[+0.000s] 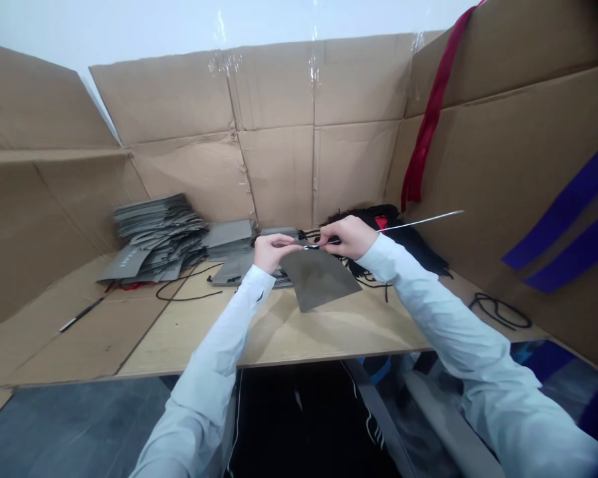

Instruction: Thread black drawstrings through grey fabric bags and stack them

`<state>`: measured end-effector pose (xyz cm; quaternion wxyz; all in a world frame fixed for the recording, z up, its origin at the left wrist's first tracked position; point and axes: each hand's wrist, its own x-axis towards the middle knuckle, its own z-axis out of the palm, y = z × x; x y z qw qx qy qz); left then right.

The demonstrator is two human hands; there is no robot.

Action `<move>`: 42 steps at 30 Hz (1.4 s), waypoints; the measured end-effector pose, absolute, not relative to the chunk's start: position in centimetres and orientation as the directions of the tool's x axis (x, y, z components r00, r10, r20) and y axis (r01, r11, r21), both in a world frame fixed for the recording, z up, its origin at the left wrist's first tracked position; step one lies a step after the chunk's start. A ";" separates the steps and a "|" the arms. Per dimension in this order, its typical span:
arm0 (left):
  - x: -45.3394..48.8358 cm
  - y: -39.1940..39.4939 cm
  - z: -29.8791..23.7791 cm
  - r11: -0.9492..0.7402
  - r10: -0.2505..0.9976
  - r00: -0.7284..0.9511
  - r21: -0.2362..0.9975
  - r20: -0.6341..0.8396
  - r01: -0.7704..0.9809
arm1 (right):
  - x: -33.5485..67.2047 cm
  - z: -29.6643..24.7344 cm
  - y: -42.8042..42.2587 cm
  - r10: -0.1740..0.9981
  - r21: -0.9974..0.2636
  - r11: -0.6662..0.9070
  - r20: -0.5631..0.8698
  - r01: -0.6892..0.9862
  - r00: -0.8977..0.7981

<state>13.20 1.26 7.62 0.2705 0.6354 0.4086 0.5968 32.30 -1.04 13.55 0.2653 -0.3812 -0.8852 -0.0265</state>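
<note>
The left hand (273, 252) and right hand (349, 237) pinch the grey pouch (323, 284), hanging below their fingers (291, 250); a thin rod (421, 220) slants rightward from them.

Pale table (189, 338) (grey pouches (159, 229), black cords (413, 244))

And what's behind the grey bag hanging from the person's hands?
Past the left edge of the grey bag, more grey bags show; past its right, black cords lie on the table. The bag covers whatever is directly behind it.
</note>
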 end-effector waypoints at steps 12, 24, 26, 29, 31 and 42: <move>12.3 1.3 5.7 -0.467 0.884 0.083 0.881 0.461 0.079 | 31.0 10.9 -1.8 0.638 0.345 0.569 0.387 0.747 -0.665; 11.0 0.9 7.7 -0.468 0.869 0.319 0.839 0.379 0.278 | 31.3 10.4 -1.0 0.383 0.582 0.566 0.442 0.584 -0.811; 11.1 0.9 7.7 -0.514 0.849 0.315 0.801 0.424 0.307 | 31.4 10.4 -0.9 0.328 0.614 0.552 0.462 0.564 -0.824; 11.2 0.9 7.5 -0.552 0.834 0.253 0.757 0.491 0.349 | 31.6 10.4 -0.8 0.262 0.640 0.538 0.492 0.548 -0.831; 11.3 0.9 7.4 -0.554 0.831 0.201 0.745 0.518 0.372 | 31.8 10.5 -0.9 0.246 0.638 0.539 0.504 0.549 -0.828; 13.0 1.2 6.4 -0.543 0.815 0.081 0.706 0.574 0.454 | 31.7 10.2 -1.9 0.499 0.460 0.571 0.464 0.680 -0.732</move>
